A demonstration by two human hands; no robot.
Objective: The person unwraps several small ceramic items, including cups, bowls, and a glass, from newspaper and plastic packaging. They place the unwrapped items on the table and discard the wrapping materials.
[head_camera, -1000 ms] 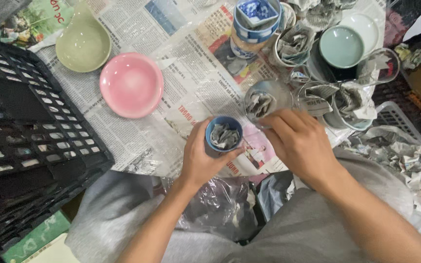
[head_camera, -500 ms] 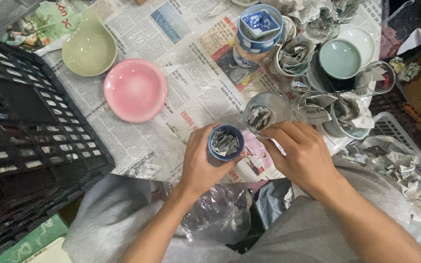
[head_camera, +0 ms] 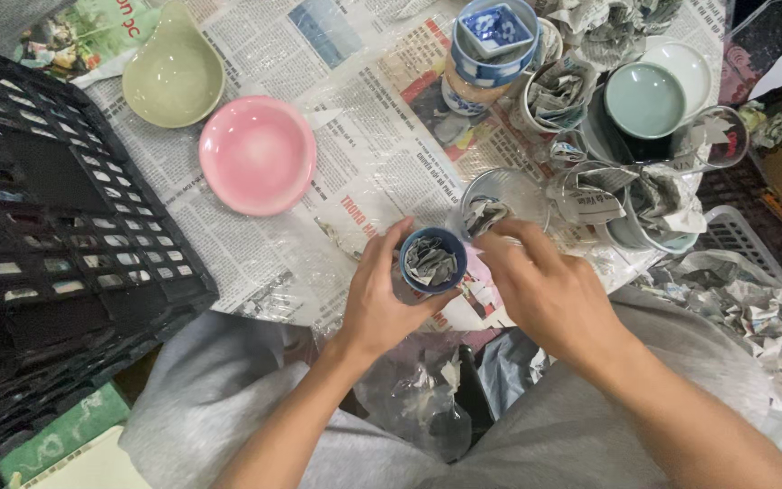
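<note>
Newspaper sheets [head_camera: 355,154] cover the work surface in front of me, with a clear plastic film lying over part of them. My left hand [head_camera: 380,299] is closed around a small blue cup [head_camera: 432,260], fingers and thumb wrapped about its side, holding it upright just above the near edge of the paper; the cup is stuffed with crumpled newspaper. My right hand [head_camera: 549,290] sits just beside the cup on its right, fingertips at the rim; whether it pinches anything I cannot tell, as the fingers curl away from view. Directly behind the cup stands a clear glass [head_camera: 504,201], also packed with paper. To the left on the newspaper lie a pink dish [head_camera: 258,154] and, beyond it, a pale green dish [head_camera: 172,77] with a pointed lip, the two near each other but apart. At the far side stands a stack of blue-and-white bowls [head_camera: 491,45]. To the right is a crowded group of paper-stuffed cups and glasses, with a celadon saucer [head_camera: 644,100] on top. A black plastic crate [head_camera: 47,235] occupies the left side. Loose paper scraps fill a white basket [head_camera: 744,263] at the right. My grey-clad knees are below, with a crumpled plastic bag [head_camera: 414,398] between them.
</note>
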